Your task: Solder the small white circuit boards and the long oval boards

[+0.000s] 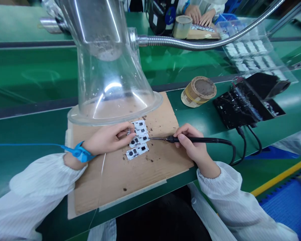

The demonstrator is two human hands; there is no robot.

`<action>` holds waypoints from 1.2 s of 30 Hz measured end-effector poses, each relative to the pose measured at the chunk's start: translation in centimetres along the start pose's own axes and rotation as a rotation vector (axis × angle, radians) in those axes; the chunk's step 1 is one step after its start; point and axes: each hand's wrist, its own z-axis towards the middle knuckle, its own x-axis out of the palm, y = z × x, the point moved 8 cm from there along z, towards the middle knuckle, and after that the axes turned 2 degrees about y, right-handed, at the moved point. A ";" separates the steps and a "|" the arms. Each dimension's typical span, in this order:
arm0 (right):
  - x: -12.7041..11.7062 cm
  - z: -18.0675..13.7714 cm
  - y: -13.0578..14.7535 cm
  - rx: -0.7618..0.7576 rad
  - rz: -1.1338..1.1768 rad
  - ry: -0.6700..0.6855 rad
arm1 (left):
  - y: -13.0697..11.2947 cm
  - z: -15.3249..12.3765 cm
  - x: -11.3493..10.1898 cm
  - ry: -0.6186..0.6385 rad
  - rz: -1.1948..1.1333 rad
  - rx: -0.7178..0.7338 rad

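My right hand grips a black soldering iron like a pen. Its metal tip points left and meets the right edge of the small white circuit boards. Several of these boards lie in a column on a brown cardboard sheet. At their left edge my left hand is closed in a pinch, partly over the upper boards. A thin solder wire runs up from the table's front edge and passes under this hand to the fingers. A blue wrist strap with a cord circles my left wrist.
A clear fume extractor hood hangs low over the sheet's back, with a flexible metal hose. Right of it stand a round tub and a black soldering-iron holder. Across the bench are a co-worker's hands and clear trays.
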 end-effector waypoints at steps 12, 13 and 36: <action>0.0 -0.1 -0.2 0.013 0.004 -0.015 | -0.1 0.0 0.2 0.012 -0.003 0.032; -0.1 0.0 -0.1 0.015 0.009 -0.019 | 0.0 -0.1 0.3 0.018 0.003 0.026; 0.1 0.2 0.2 0.020 -0.043 -0.018 | -0.2 0.1 0.6 0.018 0.019 0.046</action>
